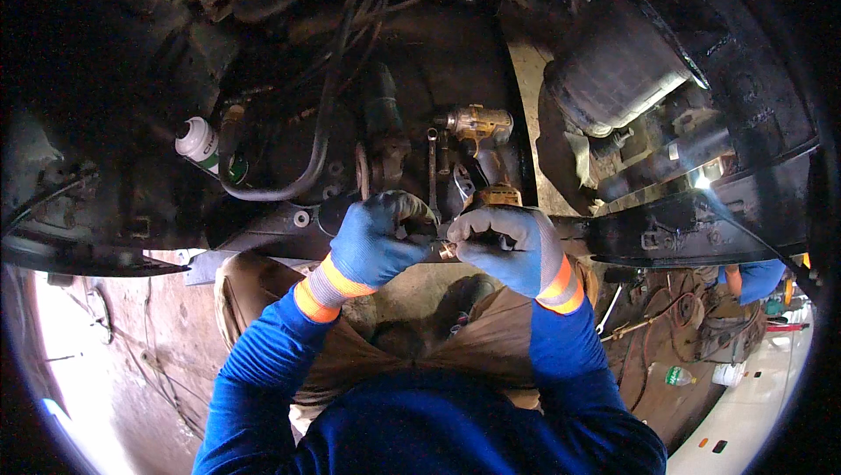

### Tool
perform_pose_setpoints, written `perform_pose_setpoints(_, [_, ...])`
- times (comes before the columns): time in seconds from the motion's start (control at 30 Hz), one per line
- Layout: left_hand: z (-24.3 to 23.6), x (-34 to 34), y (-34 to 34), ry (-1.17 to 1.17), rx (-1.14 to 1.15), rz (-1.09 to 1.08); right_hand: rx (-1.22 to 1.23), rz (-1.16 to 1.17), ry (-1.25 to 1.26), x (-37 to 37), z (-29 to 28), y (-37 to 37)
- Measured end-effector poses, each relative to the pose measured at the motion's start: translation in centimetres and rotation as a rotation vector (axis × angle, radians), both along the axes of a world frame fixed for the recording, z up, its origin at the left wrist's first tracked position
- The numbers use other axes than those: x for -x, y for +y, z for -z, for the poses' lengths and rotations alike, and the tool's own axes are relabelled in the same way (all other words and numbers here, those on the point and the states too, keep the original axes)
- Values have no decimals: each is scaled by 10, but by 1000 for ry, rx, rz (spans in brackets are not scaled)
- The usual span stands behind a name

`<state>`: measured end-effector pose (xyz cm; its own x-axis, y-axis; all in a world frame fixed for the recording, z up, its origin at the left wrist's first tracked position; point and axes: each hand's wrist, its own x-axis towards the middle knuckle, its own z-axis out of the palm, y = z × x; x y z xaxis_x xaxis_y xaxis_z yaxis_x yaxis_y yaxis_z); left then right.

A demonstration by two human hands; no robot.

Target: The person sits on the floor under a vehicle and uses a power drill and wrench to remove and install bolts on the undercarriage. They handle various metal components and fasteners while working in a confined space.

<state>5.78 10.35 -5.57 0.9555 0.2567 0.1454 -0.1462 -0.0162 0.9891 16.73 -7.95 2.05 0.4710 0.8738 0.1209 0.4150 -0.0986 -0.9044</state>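
In front of my body both gloved hands are raised, almost touching. My right hand (504, 245) is closed, and a small brass-coloured fitting (448, 251) shows at its fingertips. My left hand (378, 234) is curled with its fingertips towards the right hand; whatever it may hold is hidden. Just beyond the hands, a yellow and black cordless driver (480, 131) lies on a dark metal surface. Left of it lie a combination wrench (432, 164) and a dark green power tool (385, 120).
A white bottle (200, 142) stands at the left beside a curved black hose (326, 116). A large dark cylinder (613, 72) sits at upper right. Lower right, hoses (679, 308) and a plastic bottle (679, 376) lie on the floor near another person's blue sleeve (760, 280).
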Motion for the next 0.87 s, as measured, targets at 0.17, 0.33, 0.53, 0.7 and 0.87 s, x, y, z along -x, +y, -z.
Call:
perform_pose_setpoints(0.17, [3, 3, 2, 3, -109, 120, -121, 151, 183, 2, 8, 2])
perform_pose_setpoints(0.33, [-29, 8, -1, 29, -144, 242, -153, 211, -140, -9, 13, 1])
perform_pose_setpoints(0.53, [-27, 12, 24, -5, 48, 184, -59, 224, -119, -12, 2, -5])
perform_pose_setpoints(0.7, [-12, 10, 28, 54, 365, -47, -116, 275, -85, -21, 4, -10])
perform_pose_setpoints(0.87, [-45, 5, 44, 126, -1100, 173, -221, 176, 162, -28, 9, -11])
